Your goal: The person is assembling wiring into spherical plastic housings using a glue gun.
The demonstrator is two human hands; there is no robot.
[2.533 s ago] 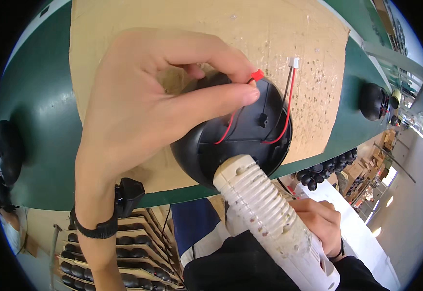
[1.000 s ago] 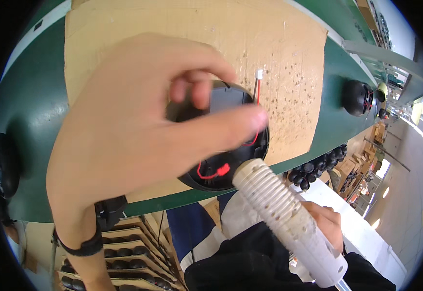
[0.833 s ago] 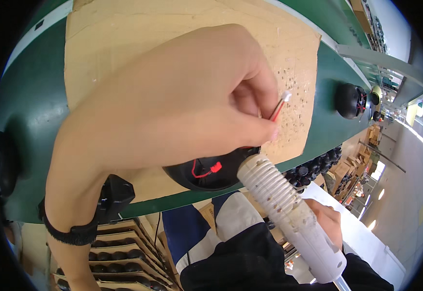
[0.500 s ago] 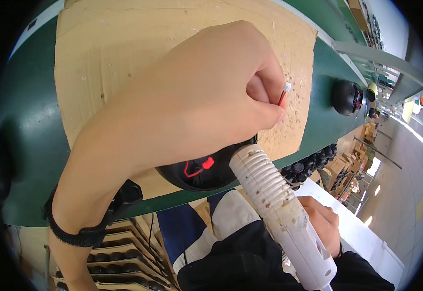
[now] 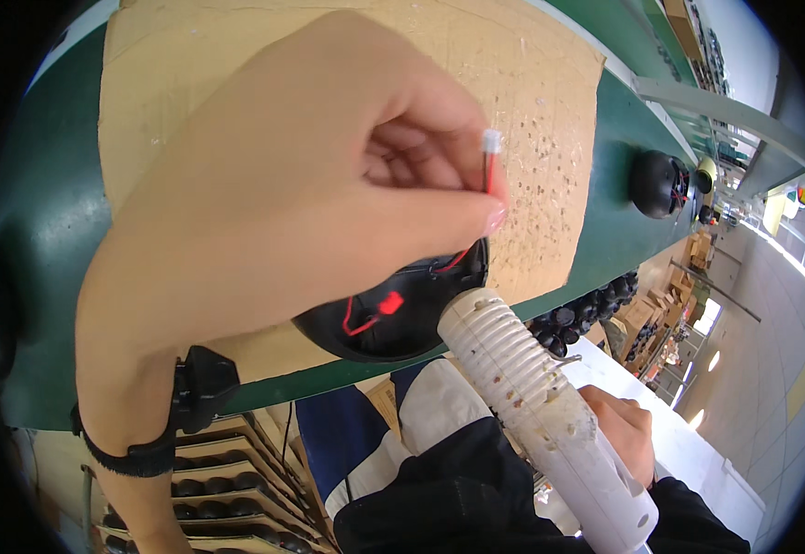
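Pinched between the thumb and index finger of my left hand (image 5: 329, 175) is a thin red-and-black cable with a white plug (image 5: 491, 141) standing above the fingertips. Its red wire runs down into a black rounded shell (image 5: 402, 337), partly covered by that hand. A second lead, ending in a red connector (image 5: 390, 303), lies inside the shell. My right hand (image 5: 622, 432) is curled behind a white tool with a ribbed barrel (image 5: 559, 425), stained with brownish spots; its handle is hidden. The barrel's tip sits close to the shell's right edge.
A worn cardboard sheet (image 5: 541, 203) covers much of the green bench (image 5: 52, 185). Another black round shell with wires (image 5: 659, 185) stands at the right. Black parts are heaped (image 5: 578, 314) beyond the front edge, and racked trays of black parts (image 5: 218, 485) stand below left.
My left hand has moved left with the cable, and the white plug now points more upright. The white tool has shifted slightly down and right.
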